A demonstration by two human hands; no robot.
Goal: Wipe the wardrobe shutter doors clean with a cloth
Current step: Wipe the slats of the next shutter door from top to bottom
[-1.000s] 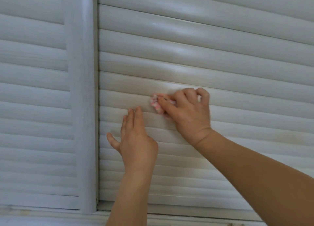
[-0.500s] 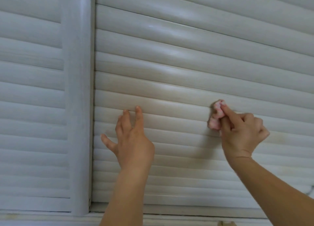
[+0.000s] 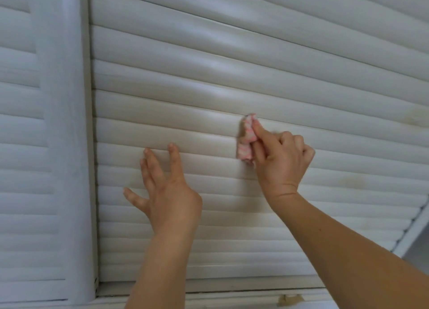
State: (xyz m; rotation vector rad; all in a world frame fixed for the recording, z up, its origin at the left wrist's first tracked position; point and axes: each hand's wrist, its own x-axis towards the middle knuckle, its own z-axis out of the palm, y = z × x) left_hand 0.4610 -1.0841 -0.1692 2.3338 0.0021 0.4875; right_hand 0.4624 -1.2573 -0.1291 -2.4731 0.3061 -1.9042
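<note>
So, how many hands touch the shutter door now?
2. The left hand lies flat on the slats; the right hand presses the pink cloth against them.

A pale ledge [image 3: 232, 300] runs along the bottom edge of the view, lying flat. On it, toward the right, sits a small tan scrap [image 3: 291, 300], blurred, so its kind cannot be told. At the far right edge is a plain grey surface [image 3: 421, 248].
</note>
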